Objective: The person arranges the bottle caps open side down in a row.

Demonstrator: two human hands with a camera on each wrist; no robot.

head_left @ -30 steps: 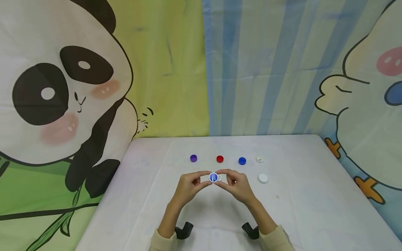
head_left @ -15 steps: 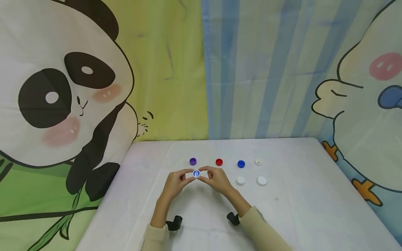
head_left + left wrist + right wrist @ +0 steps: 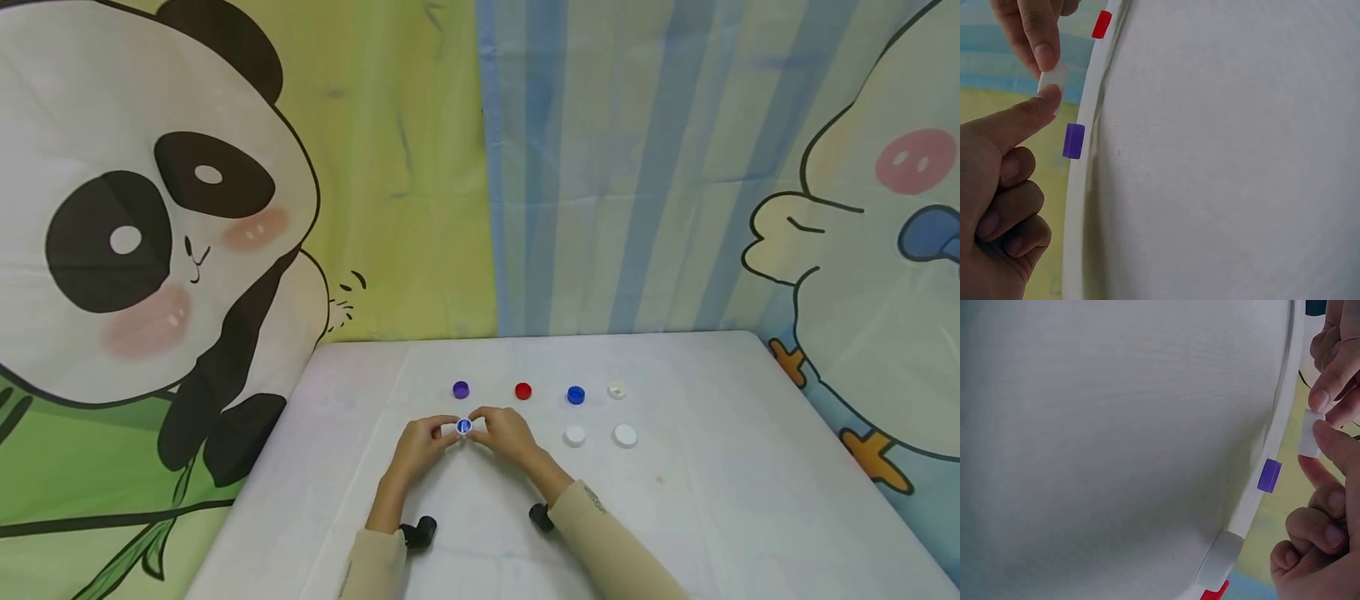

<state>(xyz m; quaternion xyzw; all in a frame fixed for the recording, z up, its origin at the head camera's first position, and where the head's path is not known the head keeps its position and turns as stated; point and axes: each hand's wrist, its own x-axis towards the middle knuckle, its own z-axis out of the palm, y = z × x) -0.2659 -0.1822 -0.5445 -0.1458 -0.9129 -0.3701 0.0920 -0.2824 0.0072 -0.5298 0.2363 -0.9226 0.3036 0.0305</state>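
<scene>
A white bottle cap with a blue printed top (image 3: 464, 426) is held upright on edge between both hands, its printed face toward the head camera. My left hand (image 3: 417, 448) pinches its left side between thumb and index finger. From the right, my right hand (image 3: 506, 435) pinches the same cap. In the left wrist view the white cap (image 3: 1054, 78) sits between the fingertips of both hands, partly covered by a thumb. The right wrist view shows the cap's white side (image 3: 1311, 434). The other fingers are curled in below.
Behind the hands stand a purple cap (image 3: 461, 389), a red cap (image 3: 522, 391), a blue cap (image 3: 575, 395) and a whitish cap (image 3: 617, 390) in a row. Two white caps, one nearer (image 3: 574, 436) and one farther right (image 3: 625, 436), lie on the white table (image 3: 720, 500).
Both hands have moved left with the printed cap, then slightly down toward the table. A white cap that the right hand largely hid is now in plain sight.
</scene>
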